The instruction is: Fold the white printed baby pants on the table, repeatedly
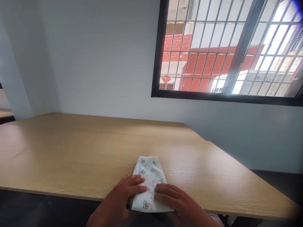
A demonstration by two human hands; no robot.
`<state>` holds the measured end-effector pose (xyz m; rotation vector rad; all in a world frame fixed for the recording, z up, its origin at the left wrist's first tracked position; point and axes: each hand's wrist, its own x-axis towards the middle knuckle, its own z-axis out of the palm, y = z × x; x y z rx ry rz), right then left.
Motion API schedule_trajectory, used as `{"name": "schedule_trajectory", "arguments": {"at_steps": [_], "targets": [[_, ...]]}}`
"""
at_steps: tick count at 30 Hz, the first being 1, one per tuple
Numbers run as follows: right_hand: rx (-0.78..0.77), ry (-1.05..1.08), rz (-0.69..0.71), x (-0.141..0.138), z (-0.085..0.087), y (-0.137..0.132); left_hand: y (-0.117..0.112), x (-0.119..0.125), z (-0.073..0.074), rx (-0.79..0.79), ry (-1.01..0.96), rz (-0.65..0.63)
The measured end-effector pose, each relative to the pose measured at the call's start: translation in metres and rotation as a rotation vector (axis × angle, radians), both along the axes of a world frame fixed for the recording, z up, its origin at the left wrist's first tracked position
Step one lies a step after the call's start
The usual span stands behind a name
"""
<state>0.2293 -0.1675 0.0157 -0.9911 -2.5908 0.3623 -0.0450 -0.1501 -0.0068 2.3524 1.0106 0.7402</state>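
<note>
A folded white garment [149, 176] with small green and pink animal prints lies flat at the near edge of the table. Its far end is narrower and gathered like an elastic band; whether it is pants or something else I cannot tell. My left hand [129, 188] rests on the garment's left side, fingers lying flat and holding nothing. On its right side, my right hand [171, 197] also lies with straight fingers on the fabric, slightly blurred. The near corners of the garment are partly hidden by my hands.
The wooden table [94, 151] stretches away to a pale wall [101, 56], with a seam across it. A barred window [213, 47] in a black frame is at upper right. The table's right edge slants toward me. Something patterned [216, 217] shows below the near edge.
</note>
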Motion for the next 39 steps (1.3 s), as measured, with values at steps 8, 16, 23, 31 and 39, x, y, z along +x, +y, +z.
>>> {"name": "schedule_trajectory", "arguments": {"at_steps": [8, 16, 23, 31, 39], "targets": [[-0.143, 0.343, -0.268, -0.005, 0.032, 0.036, 0.025, 0.019, 0.022, -0.349, -0.339, 0.22], [-0.111, 0.236, -0.261, -0.011, 0.024, 0.08, 0.065, 0.03, 0.021, -0.093, -0.184, 0.342], [-0.004, 0.219, -0.311, -0.01, 0.012, 0.087, 0.037, 0.048, 0.037, 0.374, 0.009, 0.467], [0.274, 0.301, -0.267, -0.024, 0.019, 0.063, 0.011, 0.053, 0.0, 0.422, 0.294, 0.143], [0.112, 0.043, -0.092, -0.027, 0.011, 0.02, 0.012, 0.044, -0.007, 0.284, 0.218, 0.13]]}}
